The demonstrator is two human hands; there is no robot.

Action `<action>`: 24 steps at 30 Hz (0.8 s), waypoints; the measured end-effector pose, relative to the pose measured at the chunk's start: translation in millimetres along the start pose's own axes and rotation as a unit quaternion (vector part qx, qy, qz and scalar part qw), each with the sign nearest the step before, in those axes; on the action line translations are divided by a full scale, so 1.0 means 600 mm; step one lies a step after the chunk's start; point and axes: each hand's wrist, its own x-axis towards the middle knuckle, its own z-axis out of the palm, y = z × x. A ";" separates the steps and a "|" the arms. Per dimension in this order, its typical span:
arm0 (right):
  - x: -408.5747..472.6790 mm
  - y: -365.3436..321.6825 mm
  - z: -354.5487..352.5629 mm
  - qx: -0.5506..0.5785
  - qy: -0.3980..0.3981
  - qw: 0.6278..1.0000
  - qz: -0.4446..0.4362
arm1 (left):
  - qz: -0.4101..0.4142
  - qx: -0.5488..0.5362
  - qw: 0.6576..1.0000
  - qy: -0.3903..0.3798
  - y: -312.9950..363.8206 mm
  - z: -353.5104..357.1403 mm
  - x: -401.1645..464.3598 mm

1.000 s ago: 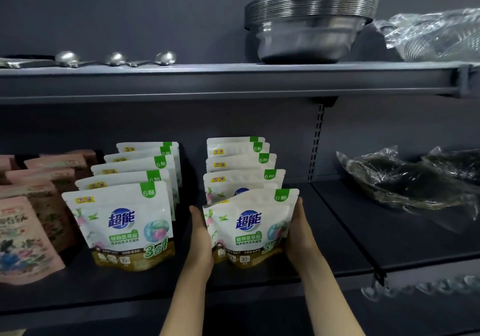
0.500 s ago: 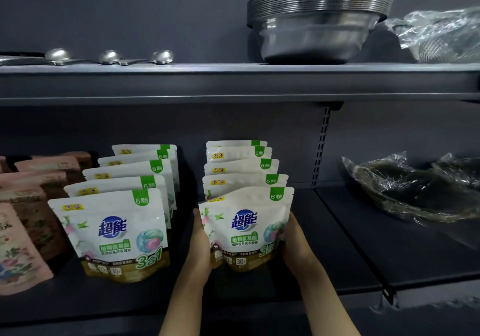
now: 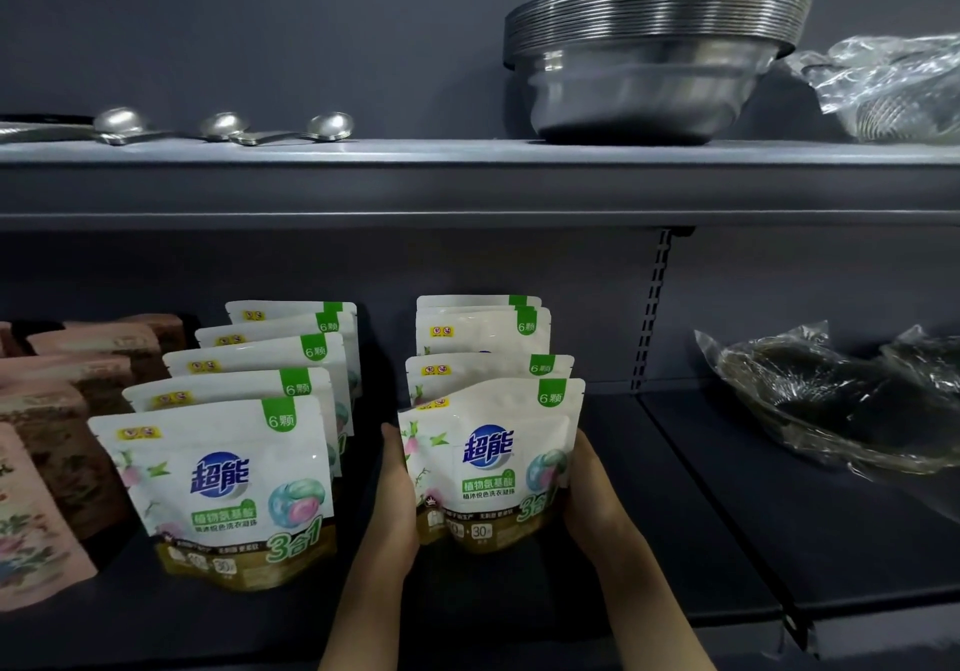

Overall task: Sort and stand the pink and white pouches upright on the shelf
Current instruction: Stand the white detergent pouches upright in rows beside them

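Two rows of white pouches with green corners stand upright on the dark lower shelf (image 3: 519, 613). The front white pouch (image 3: 493, 462) of the right row sits between my hands. My left hand (image 3: 397, 499) presses its left edge and my right hand (image 3: 589, 499) presses its right edge. Several more white pouches (image 3: 483, 338) stand behind it. The left row of white pouches (image 3: 223, 488) stands free beside my left hand. Pink pouches (image 3: 31, 509) stand in rows at the far left, partly cut off by the frame.
Plastic-wrapped dark items (image 3: 831, 410) lie on the right half of the lower shelf, past a slotted upright (image 3: 652, 307). On the upper shelf (image 3: 467, 182) are stacked steel bowls (image 3: 649, 57), metal spoons (image 3: 223, 127) and a plastic bag (image 3: 893, 88).
The right row has been pushed back and closed up, its rear pouches now packed tighter. Both hands stayed on the front pouch's sides and slid slightly lower. The camera view shifted a little.
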 end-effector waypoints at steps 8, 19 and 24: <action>0.006 -0.010 0.015 0.037 0.009 0.999 0.002 | 0.007 0.004 1.000 -0.012 0.003 0.000 0.016; 0.015 0.012 -0.006 -0.034 0.017 0.999 0.013 | 0.007 0.026 1.000 0.002 -0.002 0.003 0.007; 0.012 0.010 -0.003 -0.005 -0.019 1.000 0.002 | 0.013 0.036 0.999 0.003 -0.004 -0.001 0.015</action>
